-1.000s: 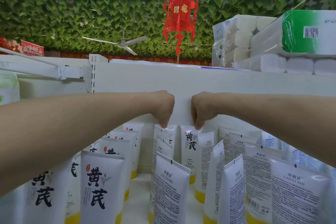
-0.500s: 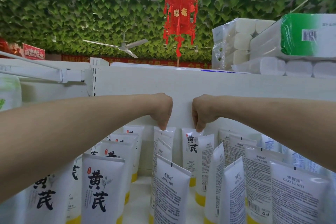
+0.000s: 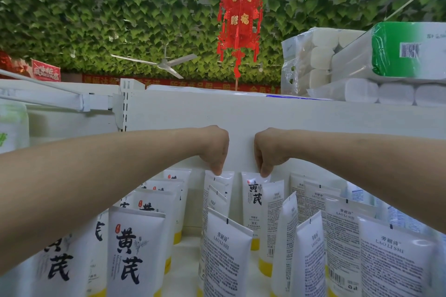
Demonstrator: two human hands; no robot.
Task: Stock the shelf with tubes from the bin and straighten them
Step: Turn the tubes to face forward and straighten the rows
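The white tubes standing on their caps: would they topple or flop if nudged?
Probably tippy: the tubes stand tall on narrow yellow caps, and several lean. Likely light, since the left hand and right hand each pinch one by its flat top. Glossy, so perhaps slippery.

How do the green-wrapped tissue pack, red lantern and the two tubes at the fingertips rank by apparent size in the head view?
1. green-wrapped tissue pack, cropped by the frame.
2. red lantern.
3. left tube, pinched by the left hand, and right tube, pinched by the right hand: alike, both partly hidden, unranked.
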